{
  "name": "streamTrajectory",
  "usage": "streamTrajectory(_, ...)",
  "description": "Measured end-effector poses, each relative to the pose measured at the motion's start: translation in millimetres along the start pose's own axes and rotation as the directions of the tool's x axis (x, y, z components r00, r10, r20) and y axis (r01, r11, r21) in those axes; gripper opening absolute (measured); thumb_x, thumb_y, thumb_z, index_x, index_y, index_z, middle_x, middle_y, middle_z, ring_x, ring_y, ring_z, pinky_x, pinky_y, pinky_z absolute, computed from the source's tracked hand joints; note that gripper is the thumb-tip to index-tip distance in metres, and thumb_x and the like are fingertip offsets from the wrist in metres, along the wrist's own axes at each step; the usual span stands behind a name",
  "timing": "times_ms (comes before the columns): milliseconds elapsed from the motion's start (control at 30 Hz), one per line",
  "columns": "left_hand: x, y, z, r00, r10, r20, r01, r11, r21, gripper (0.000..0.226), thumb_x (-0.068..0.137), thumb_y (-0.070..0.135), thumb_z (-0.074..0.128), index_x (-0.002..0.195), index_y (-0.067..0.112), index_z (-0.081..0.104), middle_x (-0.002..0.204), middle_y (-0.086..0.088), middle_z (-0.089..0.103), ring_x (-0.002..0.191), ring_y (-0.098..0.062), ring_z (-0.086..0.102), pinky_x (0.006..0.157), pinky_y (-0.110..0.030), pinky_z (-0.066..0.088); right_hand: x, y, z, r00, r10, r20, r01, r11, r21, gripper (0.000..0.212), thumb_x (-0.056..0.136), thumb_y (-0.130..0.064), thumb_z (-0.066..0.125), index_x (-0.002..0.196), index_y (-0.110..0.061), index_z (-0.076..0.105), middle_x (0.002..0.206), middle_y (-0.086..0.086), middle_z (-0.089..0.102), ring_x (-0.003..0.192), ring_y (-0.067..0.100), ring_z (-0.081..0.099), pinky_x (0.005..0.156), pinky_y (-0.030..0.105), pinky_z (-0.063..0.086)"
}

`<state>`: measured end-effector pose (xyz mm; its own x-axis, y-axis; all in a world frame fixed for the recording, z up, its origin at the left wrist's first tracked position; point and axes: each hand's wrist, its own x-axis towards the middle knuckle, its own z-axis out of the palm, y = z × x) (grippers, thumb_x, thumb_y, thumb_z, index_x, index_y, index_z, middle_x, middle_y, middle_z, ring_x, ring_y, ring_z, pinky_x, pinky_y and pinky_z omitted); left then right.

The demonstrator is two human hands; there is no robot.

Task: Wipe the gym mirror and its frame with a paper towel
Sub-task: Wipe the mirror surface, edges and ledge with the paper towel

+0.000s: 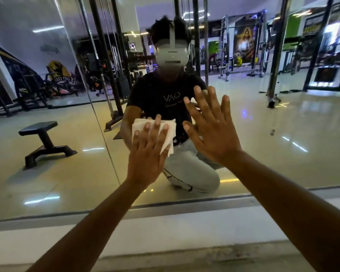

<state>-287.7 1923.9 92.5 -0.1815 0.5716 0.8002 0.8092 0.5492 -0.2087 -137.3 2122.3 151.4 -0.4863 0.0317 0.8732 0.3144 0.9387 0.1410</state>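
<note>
- The left hand (145, 154) is spread flat, fingers straight and a little apart, pressing a white paper towel (169, 130) against the gym mirror (47, 173); nothing is curled round the towel, it is only pinned under the palm and fingers.
- The towel is crumpled and folded, showing above and to the right of that hand, with one corner hanging below the thumb side.
- The right hand (210, 130) is wide open too, all fingers stretched and fanned, palm laid flat on the glass just right of the towel. It holds nothing.
- Both hands sit side by side, close but not touching, about the middle of the mirror's lower half.
- The mirror's frame (185, 207) runs as a grey strip along the bottom edge of the glass, nearer than the hands, with a pale ledge (165, 232) below it.
- A vertical seam (98, 118) between two mirror panels slants down left of the left hand.
- In the reflection a kneeling person in a dark T-shirt and light trousers faces the glass; a small black bench (41, 140) stands on the shiny floor to the left, and racks and cable machines fill the far side of the gym.
</note>
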Motion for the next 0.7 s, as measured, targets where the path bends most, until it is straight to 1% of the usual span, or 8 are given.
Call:
streamTrajectory(67,-2,-18,0,0.991,0.132,0.010,-0.132,0.990,0.039,0.073,0.114,0.042,0.045,0.175,0.022,0.010,0.184,-0.009,0.004,0.169,-0.029,-0.008,0.135,-0.051,-0.008,0,0,3,1.000,0.004,0.012,-0.004,1.000,-0.030,0.070,0.117,-0.054,0.037,0.177,-0.024,0.016,0.185,0.012,0.001,0.170,0.041,-0.002,0.135,0.066,0.003)
streamTrajectory(133,16,-37,-12,0.986,0.162,-0.043,-0.160,0.986,0.046,0.069,0.114,0.040,0.048,0.174,0.022,0.020,0.183,-0.009,0.006,0.170,-0.030,-0.005,0.135,-0.053,-0.006,1,2,3,1.000,-0.004,0.009,0.005,0.999,-0.044,0.070,0.117,-0.055,0.037,0.177,-0.023,0.018,0.185,0.013,0.004,0.170,0.042,-0.001,0.135,0.067,0.005)
streamTrajectory(233,37,-37,-18,0.987,-0.030,-0.159,0.023,0.999,-0.048,0.060,0.116,0.041,0.044,0.171,0.021,0.029,0.182,-0.007,0.001,0.169,-0.031,-0.004,0.135,-0.059,0.001,1,2,3,1.000,0.003,0.000,-0.003,0.999,-0.048,0.070,0.117,-0.054,0.039,0.176,-0.020,0.023,0.184,0.015,0.009,0.170,0.044,0.003,0.133,0.068,0.008)
streamTrajectory(300,31,-16,-8,0.984,-0.082,-0.157,0.071,0.995,-0.074,0.062,0.117,0.042,0.043,0.172,0.019,0.025,0.182,-0.010,0.005,0.169,-0.032,-0.001,0.135,-0.060,-0.002,1,1,3,1.000,0.008,0.010,-0.008,0.998,-0.063,0.070,0.116,-0.055,0.039,0.175,-0.020,0.023,0.183,0.016,0.010,0.170,0.044,0.004,0.133,0.069,0.009)
streamTrajectory(400,9,1,8,0.996,0.063,-0.066,-0.067,0.996,-0.053,0.071,0.115,0.044,0.044,0.174,0.020,0.013,0.183,-0.010,0.008,0.170,-0.032,0.001,0.135,-0.053,-0.008,1,3,4,1.000,-0.003,0.010,0.004,0.996,-0.094,0.071,0.116,-0.056,0.038,0.175,-0.020,0.023,0.183,0.017,0.010,0.170,0.044,0.005,0.133,0.069,0.010)
streamTrajectory(467,11,-13,3,0.995,0.088,-0.056,-0.090,0.995,-0.037,0.072,0.115,0.044,0.043,0.176,0.022,0.010,0.184,-0.009,0.005,0.170,-0.032,-0.001,0.135,-0.054,-0.007,1,3,4,1.000,0.000,0.001,0.000,0.996,-0.090,0.070,0.116,-0.055,0.039,0.175,-0.019,0.024,0.183,0.017,0.012,0.169,0.044,0.006,0.133,0.069,0.010)
streamTrajectory(633,37,-3,-7,0.939,-0.287,-0.187,0.275,0.957,-0.091,0.065,0.119,0.044,0.034,0.175,0.016,0.017,0.182,-0.017,0.009,0.168,-0.043,0.006,0.135,-0.064,0.002,-1,4,4,1.000,0.011,0.005,-0.010,0.997,-0.082,0.068,0.117,-0.050,0.039,0.175,-0.016,0.025,0.182,0.019,0.014,0.169,0.046,0.009,0.133,0.069,0.010)
streamTrajectory(700,24,24,4,0.971,-0.197,-0.132,0.189,0.979,-0.077,0.067,0.118,0.047,0.036,0.175,0.019,0.015,0.182,-0.015,0.005,0.168,-0.042,0.005,0.135,-0.061,-0.002,0,5,2,1.000,0.001,0.010,0.000,0.998,-0.062,0.068,0.117,-0.049,0.039,0.175,-0.016,0.025,0.182,0.019,0.014,0.169,0.046,0.008,0.133,0.069,0.009)
